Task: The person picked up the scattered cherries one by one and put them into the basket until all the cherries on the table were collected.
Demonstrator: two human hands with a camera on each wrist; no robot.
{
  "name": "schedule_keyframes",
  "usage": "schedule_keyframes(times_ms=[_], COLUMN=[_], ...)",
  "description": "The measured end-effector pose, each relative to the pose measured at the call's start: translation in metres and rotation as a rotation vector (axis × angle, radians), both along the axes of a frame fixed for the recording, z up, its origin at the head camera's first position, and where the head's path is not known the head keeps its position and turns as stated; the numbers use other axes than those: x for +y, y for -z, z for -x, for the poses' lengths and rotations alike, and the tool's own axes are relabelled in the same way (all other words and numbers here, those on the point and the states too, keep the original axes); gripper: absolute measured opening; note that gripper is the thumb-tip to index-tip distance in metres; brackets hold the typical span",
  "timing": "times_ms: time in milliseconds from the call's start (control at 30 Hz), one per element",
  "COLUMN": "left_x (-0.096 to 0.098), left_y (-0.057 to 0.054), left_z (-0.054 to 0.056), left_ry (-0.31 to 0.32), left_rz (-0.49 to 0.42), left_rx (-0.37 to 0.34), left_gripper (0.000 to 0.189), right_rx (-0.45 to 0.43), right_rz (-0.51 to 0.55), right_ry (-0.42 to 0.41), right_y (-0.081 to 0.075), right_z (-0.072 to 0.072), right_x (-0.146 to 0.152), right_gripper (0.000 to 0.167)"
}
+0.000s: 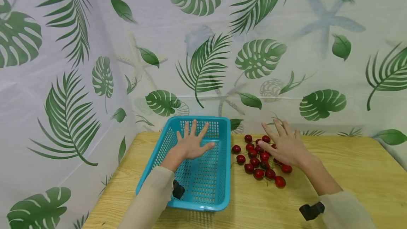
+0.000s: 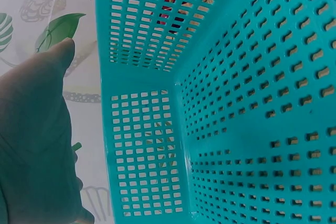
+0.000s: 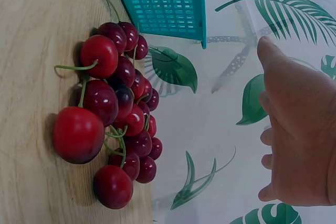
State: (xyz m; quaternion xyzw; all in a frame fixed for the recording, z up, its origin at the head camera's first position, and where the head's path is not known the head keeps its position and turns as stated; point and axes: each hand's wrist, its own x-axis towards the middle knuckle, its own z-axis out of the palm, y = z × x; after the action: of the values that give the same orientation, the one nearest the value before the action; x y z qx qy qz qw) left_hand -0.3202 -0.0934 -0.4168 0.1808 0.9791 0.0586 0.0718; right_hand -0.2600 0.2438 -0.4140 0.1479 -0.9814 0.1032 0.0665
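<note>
A teal plastic basket (image 1: 203, 206) with slotted walls stands on the wooden table, and nothing lies inside it. Over the basket, my left hand (image 1: 190, 145) is spread with its fingers extended, holding nothing. Dark red cherries (image 1: 258, 174) with green stems are heaped to the right of the basket. My right hand (image 1: 287, 146) hovers above the right side of that heap, fingers spread and nothing in them. In the right wrist view the cherries (image 3: 79, 135) lie loose on the table, apart from the right hand (image 3: 302, 129). The left wrist view looks into the basket (image 2: 252, 124).
The wooden table (image 1: 343, 165) extends to the right of the cherries. A white sheet (image 1: 279, 27) printed with green leaves and starfish hangs close behind the table and along its left side. Each sleeve carries a small black wrist device (image 1: 311, 211).
</note>
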Motion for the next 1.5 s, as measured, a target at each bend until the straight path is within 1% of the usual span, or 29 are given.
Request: schedule_keyframes(times_ms=[133,233,433,533,633,700,800,867,1000,1133,1200,1267,1333,1400,1500], left_x=[0.0,-0.001,-0.005,-0.008,-0.011,-0.013,-0.019,-0.024,-0.039,-0.052,-0.055,-0.058,-0.059,-0.06,-0.066], left_y=[0.003,0.0,-0.016,-0.024,-0.034,-0.043,-0.056,-0.064,-0.071,-0.068,-0.062,-0.055,-0.047,-0.043,-0.041], left_z=[0.0,-0.001,-0.004,-0.006,-0.012,-0.019,-0.033,-0.045,-0.072,-0.098,-0.109,-0.117,-0.122,-0.125,-0.128], left_ry=[0.002,0.003,0.003,0.016,0.028,0.031,0.04,0.043,0.049,0.035,0.027,0.005,-0.022,-0.053,-0.11], left_rz=[-0.003,-0.027,-0.08,-0.105,-0.147,-0.184,-0.248,-0.297,-0.387,-0.504,-0.567,-0.613,-0.629,-0.626,-0.606], left_rx=[-0.009,-0.011,0.001,0.004,0.016,0.026,0.049,0.056,0.089,0.142,0.168,0.181,0.201,0.217,0.239], left_gripper=[0.08,0.08,0.079,0.078,0.078,0.077,0.076,0.075,0.077,0.077,0.076,0.075,0.074,0.074,0.073], right_rx=[-0.015,-0.023,-0.044,-0.065,-0.067,-0.067,-0.059,-0.061,-0.066,-0.084,-0.102,-0.124,-0.147,-0.162,-0.172], right_rz=[0.013,0.029,0.052,0.075,0.102,0.127,0.169,0.202,0.276,0.351,0.375,0.378,0.364,0.345,0.32], right_ry=[-0.002,-0.005,-0.018,-0.016,-0.025,-0.034,-0.045,-0.045,-0.043,-0.025,0.0,0.031,0.058,0.067,0.063], right_y=[0.002,0.003,0.0,-0.001,0.0,0.002,0.005,0.008,0.016,0.025,0.028,0.032,0.035,0.039,0.042], right_z=[0.0,0.0,0.0,-0.004,-0.01,-0.015,-0.022,-0.027,-0.037,-0.046,-0.052,-0.057,-0.061,-0.064,-0.061], right_x=[0.001,0.002,0.002,0.002,-0.001,-0.003,-0.006,-0.007,-0.008,-0.003,0.002,0.009,0.017,0.024,0.033], right_gripper=[0.077,0.077,0.076,0.075,0.075,0.075,0.074,0.073,0.073,0.071,0.07,0.071,0.074,0.076,0.071])
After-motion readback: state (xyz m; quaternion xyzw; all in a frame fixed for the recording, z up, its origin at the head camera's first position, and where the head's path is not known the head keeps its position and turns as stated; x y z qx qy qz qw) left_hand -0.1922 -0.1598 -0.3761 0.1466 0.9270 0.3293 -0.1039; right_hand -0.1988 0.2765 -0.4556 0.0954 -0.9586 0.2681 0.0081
